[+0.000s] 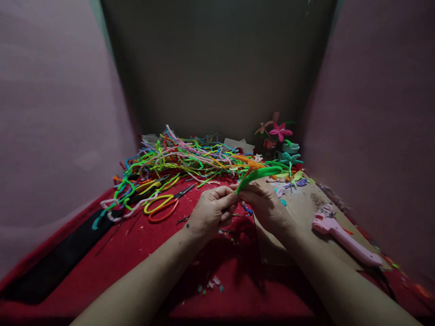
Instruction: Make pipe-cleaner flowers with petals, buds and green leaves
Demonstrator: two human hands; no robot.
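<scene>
A green pipe-cleaner leaf (pixel 260 175) rises from between my fingertips and curves to the right, its lower end pinched. My left hand (pixel 217 206) is closed, thumb and forefinger pressed at the leaf's base. From the other side my right hand (pixel 267 206) grips the same base, its fingers partly hidden behind the leaf. An orange fuzzy pipe-cleaner piece (pixel 253 165) shows just behind the leaf; whether it is joined to it I cannot tell. A bit of blue pipe cleaner (pixel 248 209) shows below my hands.
A heap of coloured pipe cleaners (pixel 190 156) lies at the back. Scissors (pixel 163 206) and yellow-handled pliers (pixel 147 186) are left. A pink glue gun (pixel 346 237) rests on a cardboard sheet (pixel 302 226) at right. Pipe-cleaner flowers (pixel 281 131) stand behind. Scraps dot the red cloth (pixel 136 267).
</scene>
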